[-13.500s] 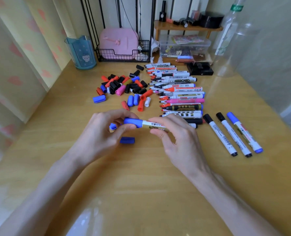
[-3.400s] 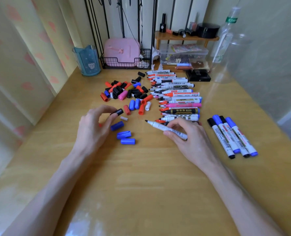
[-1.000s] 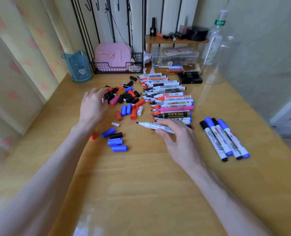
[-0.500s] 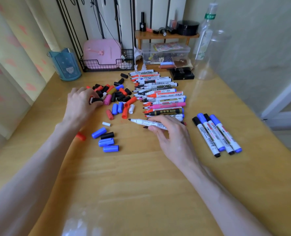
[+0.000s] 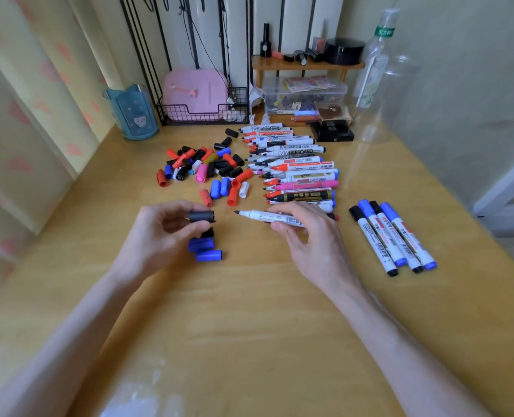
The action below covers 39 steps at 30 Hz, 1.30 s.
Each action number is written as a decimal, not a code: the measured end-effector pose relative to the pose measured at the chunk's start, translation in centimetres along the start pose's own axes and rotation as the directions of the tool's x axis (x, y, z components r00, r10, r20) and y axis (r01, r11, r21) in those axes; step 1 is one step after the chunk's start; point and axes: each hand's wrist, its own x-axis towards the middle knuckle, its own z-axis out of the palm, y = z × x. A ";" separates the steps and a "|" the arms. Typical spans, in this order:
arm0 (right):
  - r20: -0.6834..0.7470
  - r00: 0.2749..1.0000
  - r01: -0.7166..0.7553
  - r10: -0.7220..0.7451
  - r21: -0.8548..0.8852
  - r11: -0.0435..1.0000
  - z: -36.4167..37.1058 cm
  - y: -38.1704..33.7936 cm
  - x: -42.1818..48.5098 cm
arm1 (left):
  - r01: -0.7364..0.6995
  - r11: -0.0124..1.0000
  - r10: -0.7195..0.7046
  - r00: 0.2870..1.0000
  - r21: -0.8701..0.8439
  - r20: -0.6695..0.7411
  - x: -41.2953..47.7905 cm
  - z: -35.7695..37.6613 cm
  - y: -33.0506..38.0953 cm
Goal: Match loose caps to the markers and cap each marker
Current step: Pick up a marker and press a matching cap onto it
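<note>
Marker (image 5: pixel 258 216), white-barrelled with a black tip, is held uncapped low over the bench (image 5: pixel 249 326) in front of the person. It is pinched along its barrel between the thumb and curled fingers of the right hand (image 5: pixel 312 239), with its tip pointed left. A black cap (image 5: pixel 201 216) is pinched between the thumb and fingertips of the left hand (image 5: pixel 159 233), level with that tip, and a short gap is left between the two. The marker is judged to be light, stiff and smooth plastic, best taken at mid-barrel as it is now, well clear of the inked tip. The cap, small and easily dropped, is best gripped by its sides so that its mouth is left free. Just beneath the left hand, two blue caps (image 5: pixel 208 255) and another black cap (image 5: pixel 209 233) are seen lying together. Farther back, a pile of loose caps (image 5: pixel 207 167) is spread beside a row of uncapped markers (image 5: pixel 297 170), while four capped markers (image 5: pixel 391 236) are laid apart to the right. Half a second earlier the left hand was seen reaching into the pile; it has since been drawn back with the black cap and raised towards the tip, while the marker has scarcely been shifted in the right hand.
</note>
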 end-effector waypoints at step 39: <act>0.105 0.991 0.083 -0.086 0.029 0.996 0.8 -0.8 -0.6 | -0.317 0.912 0.308 0.948 0.261 0.077 -1.5 1.7 0.5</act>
